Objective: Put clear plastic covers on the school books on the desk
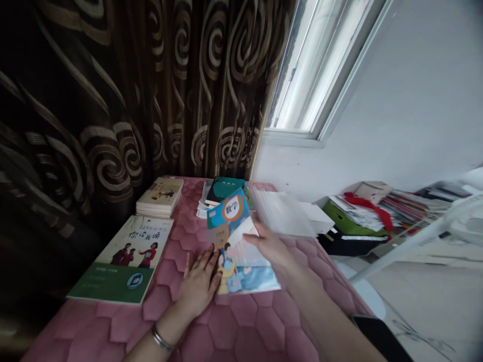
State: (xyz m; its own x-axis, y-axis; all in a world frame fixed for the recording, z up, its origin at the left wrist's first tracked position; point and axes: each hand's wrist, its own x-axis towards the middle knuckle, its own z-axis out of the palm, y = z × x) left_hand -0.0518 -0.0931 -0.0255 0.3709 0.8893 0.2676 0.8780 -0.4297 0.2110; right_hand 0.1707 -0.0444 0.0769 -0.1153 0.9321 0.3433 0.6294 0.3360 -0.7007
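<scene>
A blue mathematics textbook (239, 246) with Chinese characters and drawn figures on its cover lies at an angle on the pink quilted surface (241, 327). My right hand (269, 246) grips its right side, thumb on top of the cover; the fingers underneath are hidden. A pale, glossy patch by that thumb may be a clear sleeve, but I cannot tell. Flat beside the book's lower left edge lies my left hand (199, 281), fingers outstretched and fingertips touching the cover edge. It wears a silver bracelet (162, 339) at the wrist.
A green-and-cream book (124, 256) lies left, with a stack of tan books (158, 196) behind it. A dark green book (226, 188) tops papers at the back. Translucent sheets (279, 213) and a white box (317, 216) sit right, near a piled bin (354, 221).
</scene>
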